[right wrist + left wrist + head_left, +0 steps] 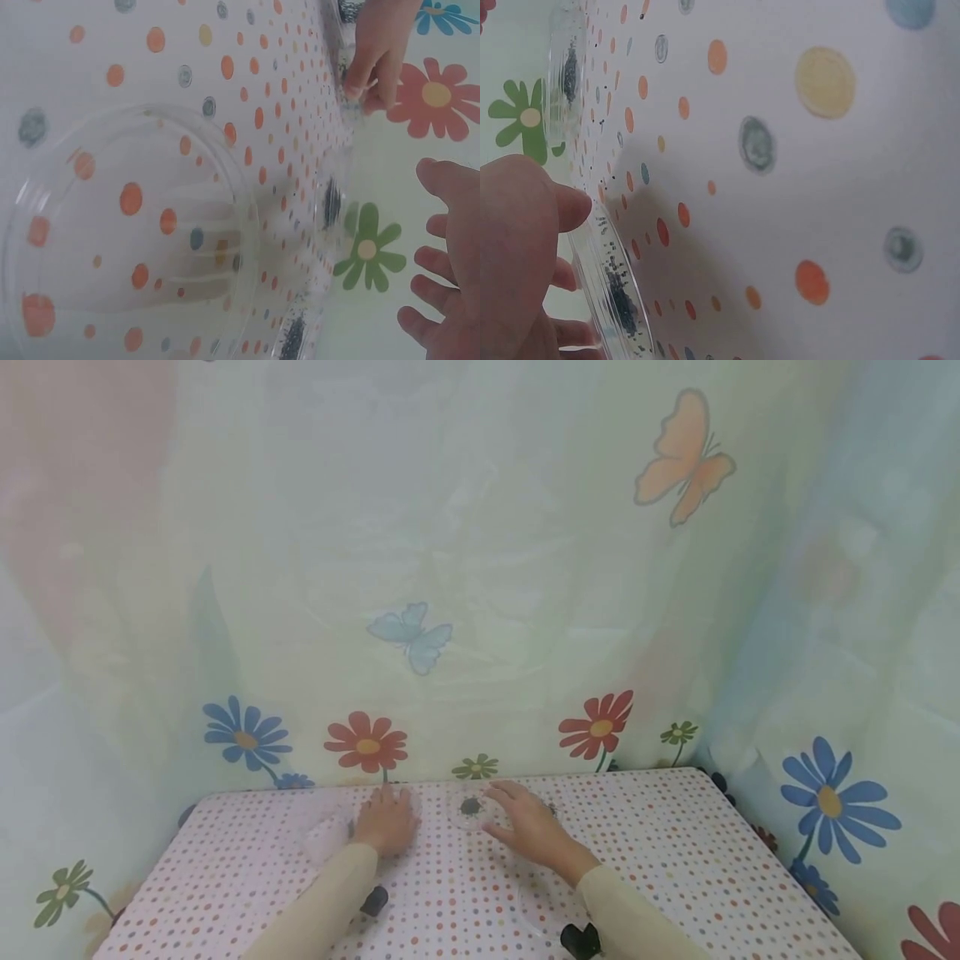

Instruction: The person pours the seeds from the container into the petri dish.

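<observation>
My left hand [387, 822] is at the back of the table, over a clear round dish. In the left wrist view this petri dish [615, 289] holds dark grains; the thumb lies on its near rim and the fingers reach round its far side. My right hand [531, 823] hovers, fingers spread, beside another petri dish [470, 808] with a dark heap of grains. In the right wrist view the right hand [454, 259] touches nothing. Below it, a clear round lid or dish [127, 232] lies on the table.
A polka-dot cloth covers the table [637, 860]. Another clear dish [326, 835] lies left of the left hand. A further dish with dark grains [294, 334] is near the right hand. Several dark specks are scattered on the cloth. A flowered curtain [487, 568] hangs behind.
</observation>
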### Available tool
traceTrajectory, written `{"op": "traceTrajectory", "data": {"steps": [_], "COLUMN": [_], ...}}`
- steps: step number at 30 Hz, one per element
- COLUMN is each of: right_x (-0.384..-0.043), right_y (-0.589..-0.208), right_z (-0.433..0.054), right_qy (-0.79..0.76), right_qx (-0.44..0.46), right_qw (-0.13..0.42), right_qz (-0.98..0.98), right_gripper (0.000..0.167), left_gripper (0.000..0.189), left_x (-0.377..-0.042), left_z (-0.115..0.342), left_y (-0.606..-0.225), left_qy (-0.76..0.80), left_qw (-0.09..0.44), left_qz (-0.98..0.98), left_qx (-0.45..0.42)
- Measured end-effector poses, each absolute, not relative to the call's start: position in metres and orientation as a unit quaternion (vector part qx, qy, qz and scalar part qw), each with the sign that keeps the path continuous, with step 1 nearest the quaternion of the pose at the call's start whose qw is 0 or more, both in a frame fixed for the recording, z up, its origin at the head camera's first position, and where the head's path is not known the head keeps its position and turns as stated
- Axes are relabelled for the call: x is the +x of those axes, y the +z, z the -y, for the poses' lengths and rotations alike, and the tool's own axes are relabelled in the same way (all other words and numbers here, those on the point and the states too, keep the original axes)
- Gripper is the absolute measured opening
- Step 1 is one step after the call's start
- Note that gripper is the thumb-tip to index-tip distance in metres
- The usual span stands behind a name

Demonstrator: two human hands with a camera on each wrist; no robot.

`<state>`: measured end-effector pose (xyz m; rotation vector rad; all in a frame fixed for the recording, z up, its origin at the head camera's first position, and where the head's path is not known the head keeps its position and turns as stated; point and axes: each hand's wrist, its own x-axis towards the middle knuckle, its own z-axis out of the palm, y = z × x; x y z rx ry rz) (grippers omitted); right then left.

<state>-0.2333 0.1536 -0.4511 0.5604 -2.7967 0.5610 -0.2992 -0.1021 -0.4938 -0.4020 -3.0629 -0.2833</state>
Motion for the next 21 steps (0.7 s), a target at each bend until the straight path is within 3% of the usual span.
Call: {"op": "traceTrajectory", "data": {"steps": [21], "right_x": [-0.221], "right_y": [-0.455], "right_z": [-0.173], "right_qy": [0.158], "right_qx": [0.159], "right_qw": [0.115], "right_qz": [0.968], "right_gripper": [0.052], "left_gripper": [0.060], "left_x": [-0.300], "left_z": [0.101], "left_y": [-0.493], "left_qy": [-0.092], "left_qw": [0.010], "left_qz": [0.987], "left_qx": [-0.130]}}
